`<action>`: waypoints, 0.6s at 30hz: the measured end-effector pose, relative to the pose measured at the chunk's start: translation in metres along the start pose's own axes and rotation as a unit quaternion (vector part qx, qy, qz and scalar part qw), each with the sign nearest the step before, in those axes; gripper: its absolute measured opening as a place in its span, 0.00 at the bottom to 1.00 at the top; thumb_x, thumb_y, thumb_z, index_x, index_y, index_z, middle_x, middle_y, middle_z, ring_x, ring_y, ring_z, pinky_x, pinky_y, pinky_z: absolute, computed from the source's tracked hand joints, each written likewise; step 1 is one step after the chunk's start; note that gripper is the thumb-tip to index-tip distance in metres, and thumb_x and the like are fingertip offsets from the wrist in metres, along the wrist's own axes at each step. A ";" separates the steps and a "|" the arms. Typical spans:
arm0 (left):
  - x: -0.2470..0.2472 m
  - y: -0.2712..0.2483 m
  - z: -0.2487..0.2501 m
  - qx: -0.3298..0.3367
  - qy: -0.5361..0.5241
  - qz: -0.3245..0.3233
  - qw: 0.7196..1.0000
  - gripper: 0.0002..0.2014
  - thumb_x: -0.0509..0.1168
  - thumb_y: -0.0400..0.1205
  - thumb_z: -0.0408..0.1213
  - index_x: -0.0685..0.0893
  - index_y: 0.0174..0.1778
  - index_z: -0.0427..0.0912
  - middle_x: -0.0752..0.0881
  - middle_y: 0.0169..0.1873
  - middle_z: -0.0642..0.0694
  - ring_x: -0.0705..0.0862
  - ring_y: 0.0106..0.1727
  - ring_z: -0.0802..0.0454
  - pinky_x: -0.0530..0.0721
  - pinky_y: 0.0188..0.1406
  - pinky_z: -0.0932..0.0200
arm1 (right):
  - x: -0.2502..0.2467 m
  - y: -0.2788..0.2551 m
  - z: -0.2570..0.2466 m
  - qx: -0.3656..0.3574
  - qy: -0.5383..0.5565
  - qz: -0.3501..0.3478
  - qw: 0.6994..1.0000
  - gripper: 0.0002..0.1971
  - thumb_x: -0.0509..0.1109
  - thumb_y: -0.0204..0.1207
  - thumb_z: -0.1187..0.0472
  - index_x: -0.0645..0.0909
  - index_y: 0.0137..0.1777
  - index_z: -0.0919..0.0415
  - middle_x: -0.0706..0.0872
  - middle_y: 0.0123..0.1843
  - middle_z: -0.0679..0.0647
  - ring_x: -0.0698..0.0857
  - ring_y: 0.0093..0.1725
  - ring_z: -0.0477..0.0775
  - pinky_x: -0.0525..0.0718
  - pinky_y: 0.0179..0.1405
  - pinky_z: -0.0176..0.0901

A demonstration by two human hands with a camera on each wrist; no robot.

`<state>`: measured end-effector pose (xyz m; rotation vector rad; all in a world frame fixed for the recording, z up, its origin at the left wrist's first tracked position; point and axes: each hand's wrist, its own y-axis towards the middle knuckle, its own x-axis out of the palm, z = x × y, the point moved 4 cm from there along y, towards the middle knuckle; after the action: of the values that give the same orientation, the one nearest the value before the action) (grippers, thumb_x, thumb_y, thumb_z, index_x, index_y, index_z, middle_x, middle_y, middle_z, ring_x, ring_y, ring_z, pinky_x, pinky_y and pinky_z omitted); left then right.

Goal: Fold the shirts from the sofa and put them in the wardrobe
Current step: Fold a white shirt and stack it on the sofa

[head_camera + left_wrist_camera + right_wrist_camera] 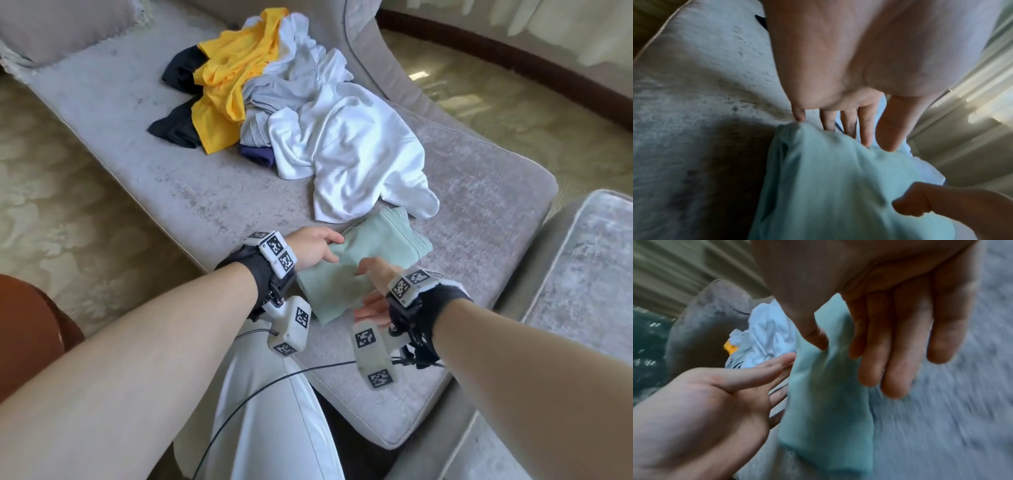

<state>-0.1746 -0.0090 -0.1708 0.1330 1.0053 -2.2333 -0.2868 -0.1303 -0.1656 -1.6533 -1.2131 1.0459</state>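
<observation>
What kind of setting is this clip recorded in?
Likely a home living room or lounge: a grey upholstered sofa with a cushion, a heap of unfolded shirts on it, and pale curtains behind.

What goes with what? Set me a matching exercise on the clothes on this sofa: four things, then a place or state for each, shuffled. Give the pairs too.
Things
1. green shirt
2. yellow shirt
3. white shirt
4. black garment

Places or states
A. crumpled, right beside the green one
B. partly hidden under the yellow one
C. part-folded at the near end of the sofa
D. draped over the black one

Pairs: 1-C, 2-D, 3-A, 4-B
</observation>
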 end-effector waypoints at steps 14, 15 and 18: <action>-0.064 0.000 0.008 0.000 -0.283 0.125 0.951 0.12 0.65 0.84 0.39 0.85 0.62 0.48 0.86 0.63 0.51 0.84 0.63 0.54 0.68 0.71 0.45 | -0.010 0.004 -0.118 -0.201 0.090 0.118 0.968 0.09 0.72 0.72 0.62 0.74 0.40 0.65 0.85 0.41 0.63 0.90 0.44 0.62 0.91 0.44 0.61; -0.067 0.002 0.006 0.002 -0.291 0.128 0.948 0.13 0.65 0.83 0.40 0.85 0.63 0.47 0.87 0.62 0.51 0.84 0.62 0.54 0.69 0.71 0.44 | -0.010 0.010 -0.122 -0.205 0.080 0.133 0.966 0.10 0.73 0.69 0.63 0.76 0.43 0.67 0.86 0.43 0.63 0.89 0.42 0.62 0.91 0.42 0.62; -0.069 0.007 -0.001 -0.001 -0.310 0.129 0.942 0.11 0.66 0.83 0.41 0.85 0.61 0.49 0.87 0.61 0.51 0.85 0.61 0.54 0.70 0.71 0.44 | -0.004 0.029 -0.126 -0.211 0.076 0.059 0.973 0.21 0.74 0.70 0.62 0.73 0.61 0.65 0.82 0.53 0.59 0.88 0.47 0.58 0.91 0.36 0.49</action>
<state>-0.1174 0.0256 -0.1518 -0.3983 0.5992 -1.8465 -0.1611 -0.1573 -0.1516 -2.1122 -1.3104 0.7440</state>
